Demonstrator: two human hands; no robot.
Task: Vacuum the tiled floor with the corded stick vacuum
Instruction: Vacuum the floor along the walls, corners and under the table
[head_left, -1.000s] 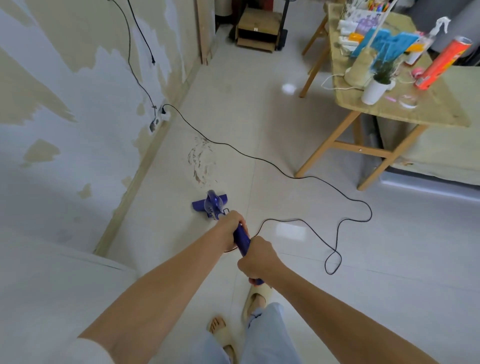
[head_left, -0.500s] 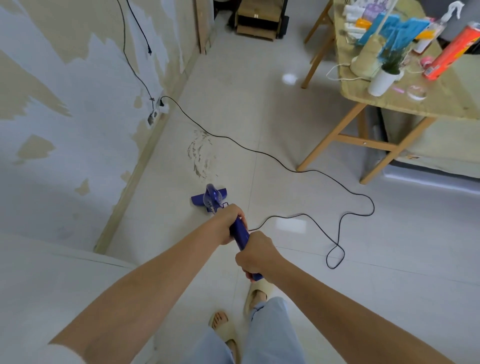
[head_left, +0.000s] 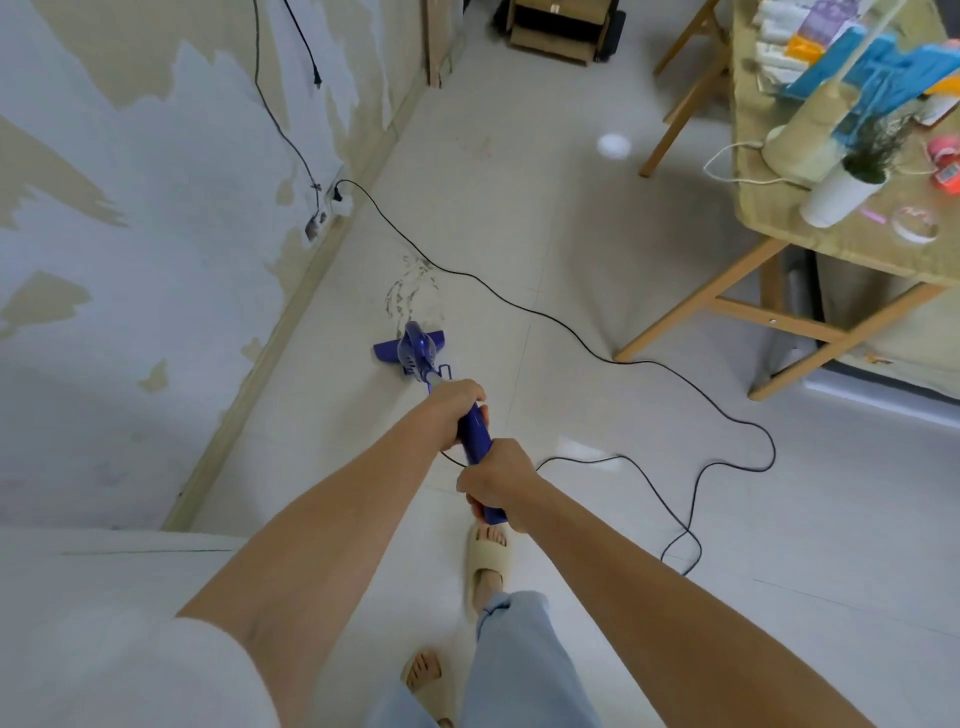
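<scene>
The purple stick vacuum (head_left: 415, 353) stands on the pale tiled floor (head_left: 545, 249) near the left wall, its flat head just short of a patch of dark dirt (head_left: 410, 291). My left hand (head_left: 454, 408) grips the upper part of the purple handle. My right hand (head_left: 498, 480) grips the handle's end, lower and closer to me. The black cord (head_left: 623, 361) runs from a wall plug (head_left: 337, 200) across the floor, loops at the right and comes back to the handle.
A wooden table (head_left: 769, 312) with a potted plant (head_left: 852, 182) and clutter stands at the right. A peeling wall (head_left: 156, 208) with a skirting board lines the left. A cardboard box (head_left: 556, 26) sits at the far end. My sandalled feet (head_left: 488, 561) are below the handle.
The vacuum head has slid forward toward the dirt patch. I have stepped forward, my right foot now ahead, and the view has shifted closer to the wall plug.
</scene>
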